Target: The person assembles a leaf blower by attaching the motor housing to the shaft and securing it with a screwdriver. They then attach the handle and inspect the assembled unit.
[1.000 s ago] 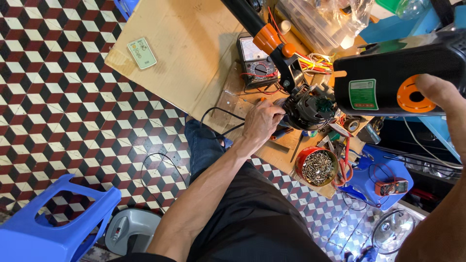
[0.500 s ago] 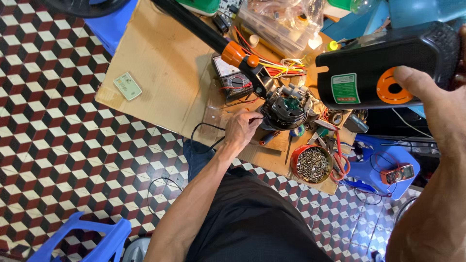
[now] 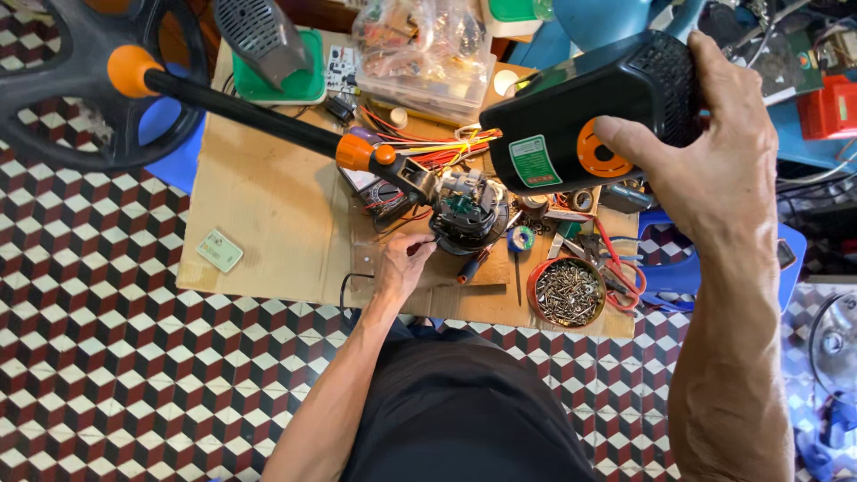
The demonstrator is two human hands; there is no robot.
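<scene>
Head view | right hand (image 3: 714,170) grips black cover (image 3: 589,112), lifted clear above motor (image 3: 466,207) to expose it | left hand (image 3: 402,266) pinches closed on something small, unclear what, at motor's near edge | bowl of screws (image 3: 566,292) just right of motor, ready

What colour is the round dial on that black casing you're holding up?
Orange: the round dial on the black casing in the right hand, clearest in the head view.
</scene>
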